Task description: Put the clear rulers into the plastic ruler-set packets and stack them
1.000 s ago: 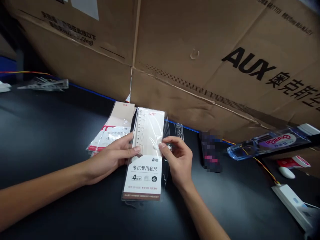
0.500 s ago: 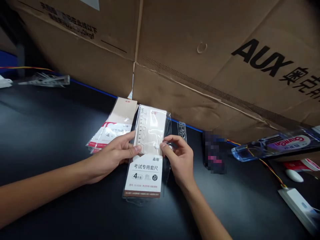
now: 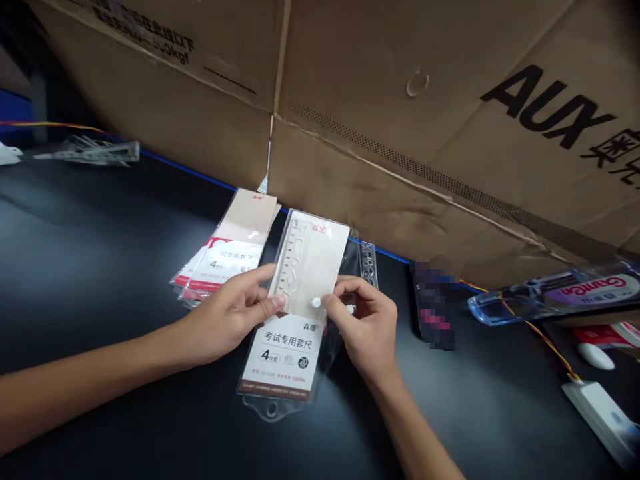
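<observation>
A clear plastic ruler-set pouch (image 3: 277, 347) with a printed card inside is held tilted above the black table. Along its upper left side shows a clear stencil ruler (image 3: 293, 263) with cut-out shapes. My left hand (image 3: 240, 310) grips the pouch's left edge, thumb on the front and fingers behind. At the right edge my right hand (image 3: 367, 313) is closed, thumb and forefinger pinching the pouch beside a white snap button (image 3: 316, 303). Behind my left hand lie several similar pouches (image 3: 235, 243), overlapping. Another stencil ruler (image 3: 369, 263) lies behind the right hand.
A large cardboard box (image 3: 360, 80) stands along the table's back. To the right are a dark, blurred-out object (image 3: 433, 307), a plastic bottle (image 3: 560, 293) on its side and a white power strip (image 3: 600, 413) with a cable. Clear plastic pieces (image 3: 95, 152) lie far left.
The pouch has tilted further, its upper end shifting right and its lower end left, so the bottom hanging hole now shows. Both hands keep their grip. The view has shifted slightly.
</observation>
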{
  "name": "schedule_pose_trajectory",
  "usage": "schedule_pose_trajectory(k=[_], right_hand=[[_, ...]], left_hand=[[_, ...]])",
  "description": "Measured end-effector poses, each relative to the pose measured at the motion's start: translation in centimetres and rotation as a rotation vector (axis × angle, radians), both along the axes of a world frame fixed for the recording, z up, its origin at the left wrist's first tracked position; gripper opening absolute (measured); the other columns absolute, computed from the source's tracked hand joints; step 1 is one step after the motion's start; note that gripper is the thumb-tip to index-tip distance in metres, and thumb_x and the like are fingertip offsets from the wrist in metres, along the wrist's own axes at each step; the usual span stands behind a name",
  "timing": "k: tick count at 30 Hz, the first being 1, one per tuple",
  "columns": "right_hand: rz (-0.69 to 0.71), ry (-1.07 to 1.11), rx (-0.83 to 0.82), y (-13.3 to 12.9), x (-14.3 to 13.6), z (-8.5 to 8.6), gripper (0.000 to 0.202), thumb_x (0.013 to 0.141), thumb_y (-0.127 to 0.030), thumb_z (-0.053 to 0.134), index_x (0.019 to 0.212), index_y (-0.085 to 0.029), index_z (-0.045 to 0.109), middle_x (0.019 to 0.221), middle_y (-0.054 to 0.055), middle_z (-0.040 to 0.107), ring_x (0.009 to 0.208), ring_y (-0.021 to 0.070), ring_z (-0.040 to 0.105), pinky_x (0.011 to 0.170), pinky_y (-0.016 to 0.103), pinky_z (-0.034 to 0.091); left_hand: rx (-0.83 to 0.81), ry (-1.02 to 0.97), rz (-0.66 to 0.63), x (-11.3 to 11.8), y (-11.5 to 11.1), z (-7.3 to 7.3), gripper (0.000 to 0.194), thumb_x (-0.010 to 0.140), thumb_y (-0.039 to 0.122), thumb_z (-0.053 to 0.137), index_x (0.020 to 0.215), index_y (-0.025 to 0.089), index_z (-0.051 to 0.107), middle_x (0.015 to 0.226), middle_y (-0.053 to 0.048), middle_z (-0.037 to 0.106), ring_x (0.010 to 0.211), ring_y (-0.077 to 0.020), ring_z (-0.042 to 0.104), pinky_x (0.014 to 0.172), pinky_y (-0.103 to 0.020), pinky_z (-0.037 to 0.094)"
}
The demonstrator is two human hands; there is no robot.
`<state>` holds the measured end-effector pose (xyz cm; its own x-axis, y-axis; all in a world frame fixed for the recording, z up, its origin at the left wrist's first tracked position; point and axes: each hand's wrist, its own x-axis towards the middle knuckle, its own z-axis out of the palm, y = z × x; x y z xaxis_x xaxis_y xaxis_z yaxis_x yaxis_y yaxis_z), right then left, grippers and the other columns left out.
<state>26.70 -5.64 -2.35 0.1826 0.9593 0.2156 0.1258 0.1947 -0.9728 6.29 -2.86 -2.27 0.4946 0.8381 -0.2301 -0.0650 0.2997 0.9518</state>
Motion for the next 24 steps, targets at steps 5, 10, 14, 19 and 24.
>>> schedule_pose_trajectory(k=[5, 10, 14, 19, 24], right_hand=[[0.071, 0.192, -0.088, 0.2, 0.4, -0.5, 0.007, 0.079, -0.024, 0.078, 0.078, -0.02, 0.073, 0.079, 0.001, 0.068, 0.059, 0.0126, 0.057, 0.056, 0.028, 0.049], [0.164, 0.36, -0.173, 0.4, 0.9, -0.6, 0.011, 0.079, -0.028, 0.083, 0.084, -0.021, 0.075, 0.081, -0.001, 0.067, 0.059, 0.0103, 0.059, 0.052, 0.024, 0.049], [0.194, 0.442, -0.221, 0.4, 0.7, -0.4, 0.013, 0.077, -0.029, 0.084, 0.083, -0.021, 0.075, 0.071, -0.002, 0.064, 0.056, 0.0102, 0.058, 0.05, 0.023, 0.048], [0.188, 0.454, -0.252, 0.4, 0.6, -0.5, 0.015, 0.077, -0.031, 0.084, 0.084, -0.021, 0.074, 0.07, -0.002, 0.064, 0.058, 0.0113, 0.058, 0.053, 0.024, 0.05], [0.047, 0.224, -0.16, 0.3, 0.2, -0.4, 0.017, 0.074, -0.03, 0.083, 0.08, -0.02, 0.071, 0.076, 0.0, 0.067, 0.056, 0.0115, 0.056, 0.049, 0.024, 0.047]], left_hand=[[-0.085, -0.017, -0.021, -0.2, 0.3, 0.4, 0.055, 0.085, 0.04, 0.078, 0.134, 0.022, 0.062, 0.096, -0.007, 0.077, 0.089, -0.0264, 0.07, 0.078, -0.035, 0.055], [-0.168, -0.078, -0.058, -0.2, 0.6, 1.0, 0.051, 0.086, 0.038, 0.077, 0.132, 0.022, 0.063, 0.104, -0.008, 0.076, 0.095, -0.026, 0.07, 0.082, -0.035, 0.054], [-0.21, -0.107, -0.044, -0.4, 0.6, 0.9, 0.047, 0.087, 0.034, 0.076, 0.131, 0.022, 0.065, 0.103, -0.007, 0.075, 0.094, -0.0243, 0.069, 0.081, -0.033, 0.055], [-0.238, -0.162, -0.079, -0.4, 0.7, 0.9, 0.043, 0.089, 0.032, 0.074, 0.13, 0.024, 0.065, 0.112, -0.009, 0.074, 0.094, -0.0237, 0.069, 0.081, -0.033, 0.056], [-0.149, -0.058, -0.034, -0.2, 0.3, 0.7, 0.048, 0.087, 0.039, 0.076, 0.131, 0.024, 0.064, 0.102, -0.007, 0.075, 0.091, -0.025, 0.069, 0.08, -0.034, 0.055]])
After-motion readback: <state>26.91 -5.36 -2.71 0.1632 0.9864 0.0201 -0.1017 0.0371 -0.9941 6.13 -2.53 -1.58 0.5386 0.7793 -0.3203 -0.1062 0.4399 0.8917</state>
